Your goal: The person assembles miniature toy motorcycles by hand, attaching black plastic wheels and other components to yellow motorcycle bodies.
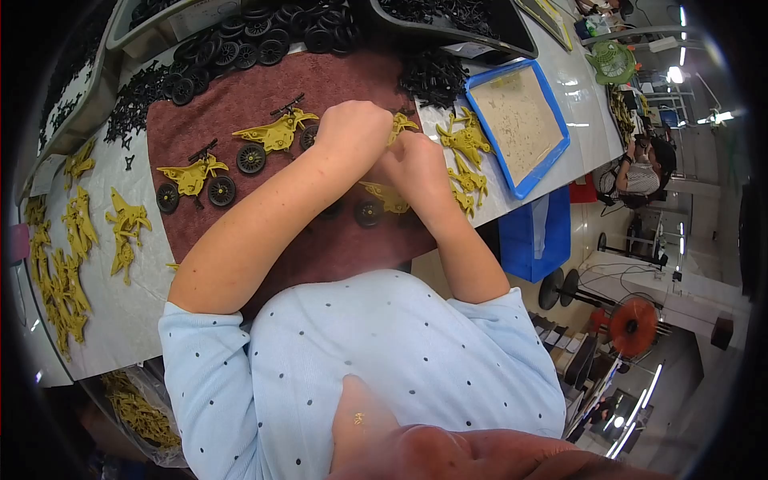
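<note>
My left hand (358,132) is bent over at the wrist, with its fingers curled and turned away from view. Close against it, my right hand (414,166) is also closed, its fingertips hidden. Whatever they grip between them cannot be made out. A yellow toy motorcycle body (403,123) shows just behind the hands; whether they touch it is unclear. Two toy motorcycles with black wheels and handlebars, one at the left (193,179) and one farther back (276,134), stand on the maroon cloth (220,104). Another yellow toy motorcycle (387,198), partly covered, lies below my right hand.
Black toy wheels (256,36) are heaped behind the cloth, beside small black parts (434,78) and a black bin (504,44). Yellow bodies lie at the left (64,292) and right (464,140). A blue-rimmed tray (552,172) stands right; a blue crate (544,240) is below.
</note>
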A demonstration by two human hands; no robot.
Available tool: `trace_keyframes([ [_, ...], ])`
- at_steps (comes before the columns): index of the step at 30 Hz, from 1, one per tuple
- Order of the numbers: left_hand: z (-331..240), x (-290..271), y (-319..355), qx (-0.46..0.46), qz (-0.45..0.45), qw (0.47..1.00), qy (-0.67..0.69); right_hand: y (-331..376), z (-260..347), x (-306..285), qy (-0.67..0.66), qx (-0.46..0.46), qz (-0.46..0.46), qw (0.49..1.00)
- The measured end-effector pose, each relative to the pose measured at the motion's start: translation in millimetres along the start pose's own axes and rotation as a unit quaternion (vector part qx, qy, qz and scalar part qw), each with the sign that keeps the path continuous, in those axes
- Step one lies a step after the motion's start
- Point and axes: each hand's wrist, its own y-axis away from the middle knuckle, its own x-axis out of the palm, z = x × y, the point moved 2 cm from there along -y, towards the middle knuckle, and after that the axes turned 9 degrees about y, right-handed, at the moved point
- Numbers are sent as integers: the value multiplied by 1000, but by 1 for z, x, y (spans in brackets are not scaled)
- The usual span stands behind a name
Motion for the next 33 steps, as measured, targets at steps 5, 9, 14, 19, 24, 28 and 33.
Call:
trace_keyframes([
  [5, 2, -1, 0, -5, -2, 1000, -11, 0, -1, -7, -66, 75, 44, 994],
  [9, 3, -6, 1, -2, 15, 1000, -8, 0, 0, -13, -16, 30, 27, 999],
  [14, 5, -3, 2, -20, 7, 1000, 21, -1, 1, -9, 100, -15, 32, 994],
  [19, 2, -4, 4, -13, -2, 999, 30, -12, 7, -10, 89, 27, 99, 991],
  [24, 0, 0, 2, 3, -14, 1000, 17, -21, 6, -9, 51, 107, 140, 983],
  [28, -2, 0, 2, 10, -19, 1000, 2, -18, 3, -4, 49, 107, 127, 985],
  [33, 9, 0, 5, 4, 11, 1000, 4, -15, -3, -27, -27, 70, 158, 985],
])
